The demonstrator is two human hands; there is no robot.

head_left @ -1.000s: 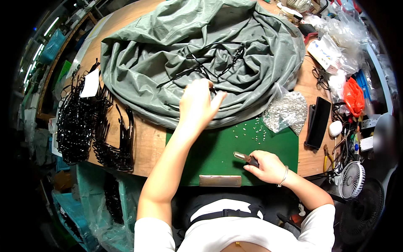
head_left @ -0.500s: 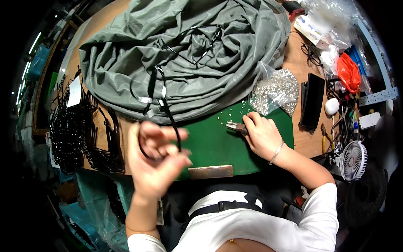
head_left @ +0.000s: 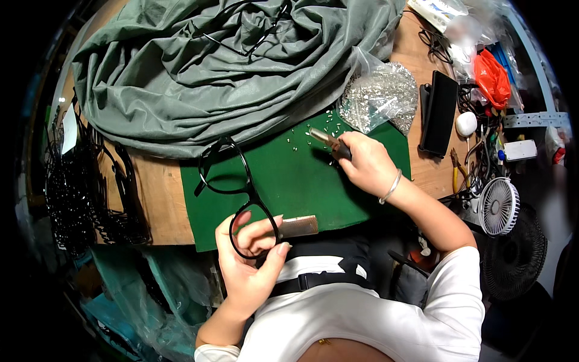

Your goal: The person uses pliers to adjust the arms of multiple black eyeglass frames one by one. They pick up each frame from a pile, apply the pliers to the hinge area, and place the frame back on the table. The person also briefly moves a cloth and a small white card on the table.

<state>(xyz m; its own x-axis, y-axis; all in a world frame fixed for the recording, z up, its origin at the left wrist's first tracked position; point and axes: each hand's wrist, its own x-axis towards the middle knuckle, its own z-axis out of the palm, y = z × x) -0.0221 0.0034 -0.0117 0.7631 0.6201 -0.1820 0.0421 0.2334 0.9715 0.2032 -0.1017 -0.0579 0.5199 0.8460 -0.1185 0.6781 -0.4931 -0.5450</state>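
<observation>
The black frame (head_left: 232, 187) is in your left hand (head_left: 250, 265), above the near edge of the green mat (head_left: 301, 181). Your fingers close around the nearer rim, and the other rim with its temple reaches out over the mat. It looks light, thin and made of plastic, so it is probably a little springy and can bend or snap at the bridge if you squeeze hard. It is better to hold it at the rim close to the hinge corner, not at the thin temple, and to keep the grip gentle.

Your right hand (head_left: 368, 166) is closed on a small tool (head_left: 329, 142), its tip pointing at the tiny screws (head_left: 301, 136) scattered on the mat. These are small and probably roll easily. Just behind them lies a clear bag (head_left: 380, 96) of more metal parts, and the grey cloth (head_left: 223, 66) covers the far part of the table (head_left: 154, 199).
</observation>
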